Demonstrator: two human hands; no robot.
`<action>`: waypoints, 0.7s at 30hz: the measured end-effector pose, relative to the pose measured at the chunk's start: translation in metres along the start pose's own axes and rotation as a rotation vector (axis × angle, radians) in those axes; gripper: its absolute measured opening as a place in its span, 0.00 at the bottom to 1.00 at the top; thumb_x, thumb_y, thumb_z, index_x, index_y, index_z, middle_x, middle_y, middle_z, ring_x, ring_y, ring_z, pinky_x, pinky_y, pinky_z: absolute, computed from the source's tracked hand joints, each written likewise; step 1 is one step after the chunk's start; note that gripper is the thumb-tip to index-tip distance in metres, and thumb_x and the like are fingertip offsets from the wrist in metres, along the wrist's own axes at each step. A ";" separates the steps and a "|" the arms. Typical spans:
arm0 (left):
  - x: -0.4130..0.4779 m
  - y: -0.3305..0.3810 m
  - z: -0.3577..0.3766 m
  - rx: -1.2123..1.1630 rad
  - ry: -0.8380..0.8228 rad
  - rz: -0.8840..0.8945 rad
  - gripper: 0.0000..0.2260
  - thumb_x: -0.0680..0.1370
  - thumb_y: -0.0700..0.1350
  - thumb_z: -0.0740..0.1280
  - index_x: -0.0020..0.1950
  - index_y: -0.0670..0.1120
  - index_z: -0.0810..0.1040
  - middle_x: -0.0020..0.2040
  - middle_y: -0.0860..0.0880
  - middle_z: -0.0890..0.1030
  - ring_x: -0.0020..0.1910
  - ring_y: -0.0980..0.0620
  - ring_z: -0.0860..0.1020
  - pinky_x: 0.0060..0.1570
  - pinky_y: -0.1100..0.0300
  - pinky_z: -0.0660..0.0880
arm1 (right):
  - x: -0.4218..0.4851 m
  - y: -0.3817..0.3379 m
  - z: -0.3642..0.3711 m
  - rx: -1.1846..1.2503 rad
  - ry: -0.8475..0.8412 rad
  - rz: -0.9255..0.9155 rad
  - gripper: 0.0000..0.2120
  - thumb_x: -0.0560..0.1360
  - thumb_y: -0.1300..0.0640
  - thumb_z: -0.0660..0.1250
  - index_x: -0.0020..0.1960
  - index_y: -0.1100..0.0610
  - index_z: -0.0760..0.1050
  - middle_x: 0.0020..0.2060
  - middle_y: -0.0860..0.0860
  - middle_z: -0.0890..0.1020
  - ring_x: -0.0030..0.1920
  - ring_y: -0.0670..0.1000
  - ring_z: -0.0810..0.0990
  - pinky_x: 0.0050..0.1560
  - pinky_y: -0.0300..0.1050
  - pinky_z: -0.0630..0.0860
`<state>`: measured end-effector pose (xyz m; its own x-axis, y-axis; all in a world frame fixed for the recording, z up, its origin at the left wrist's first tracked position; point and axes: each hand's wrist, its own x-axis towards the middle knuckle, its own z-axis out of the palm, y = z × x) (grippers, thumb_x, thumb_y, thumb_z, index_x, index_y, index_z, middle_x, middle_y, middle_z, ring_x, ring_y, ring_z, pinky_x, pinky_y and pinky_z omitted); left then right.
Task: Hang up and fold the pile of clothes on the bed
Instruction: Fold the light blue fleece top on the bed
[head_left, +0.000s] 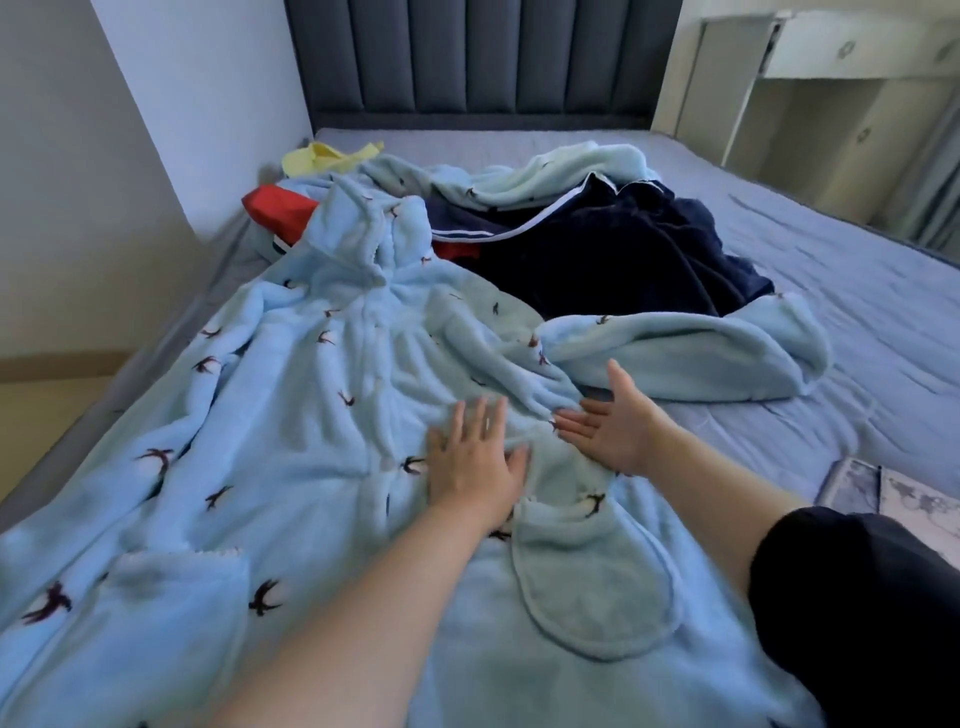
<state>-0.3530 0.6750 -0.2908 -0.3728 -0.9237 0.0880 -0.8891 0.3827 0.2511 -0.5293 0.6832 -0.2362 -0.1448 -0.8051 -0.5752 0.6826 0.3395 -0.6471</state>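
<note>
robe: plush fleece, matt; navy garment: velvety cloth; bed sheet: smooth cloth; headboard: padded fabric.

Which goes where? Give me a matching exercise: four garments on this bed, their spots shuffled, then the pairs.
1 light blue robe
2 navy garment
3 yellow garment
4 red garment

A farthest back, far left
B against the left side of the hood
C under the left hand
D mid-bed, beyond the sleeve

Pairs: 1-C, 2-D, 3-A, 4-B
</note>
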 end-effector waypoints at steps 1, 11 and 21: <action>0.004 0.006 0.006 0.011 -0.032 0.031 0.28 0.81 0.58 0.48 0.79 0.51 0.46 0.79 0.51 0.48 0.77 0.49 0.45 0.72 0.41 0.45 | 0.012 -0.001 0.002 0.030 -0.019 -0.014 0.36 0.76 0.36 0.59 0.71 0.63 0.60 0.58 0.64 0.75 0.58 0.61 0.78 0.52 0.53 0.75; 0.021 0.003 0.023 0.204 -0.177 0.297 0.23 0.81 0.56 0.45 0.77 0.60 0.48 0.79 0.53 0.48 0.77 0.51 0.45 0.71 0.40 0.42 | 0.040 -0.049 -0.004 -0.201 0.344 -0.338 0.19 0.79 0.53 0.63 0.67 0.58 0.69 0.63 0.59 0.76 0.61 0.58 0.76 0.45 0.36 0.78; 0.011 -0.027 -0.040 -1.026 -0.307 -0.091 0.19 0.80 0.36 0.59 0.71 0.45 0.70 0.68 0.45 0.73 0.60 0.52 0.75 0.54 0.68 0.71 | -0.001 -0.031 0.081 -1.776 0.515 -1.188 0.09 0.75 0.66 0.63 0.54 0.64 0.77 0.53 0.61 0.80 0.57 0.60 0.77 0.56 0.49 0.71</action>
<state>-0.3231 0.6539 -0.2583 -0.4943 -0.8500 -0.1821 -0.3227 -0.0151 0.9464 -0.4927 0.6342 -0.1749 -0.2086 -0.8572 0.4709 -0.9735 0.1358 -0.1842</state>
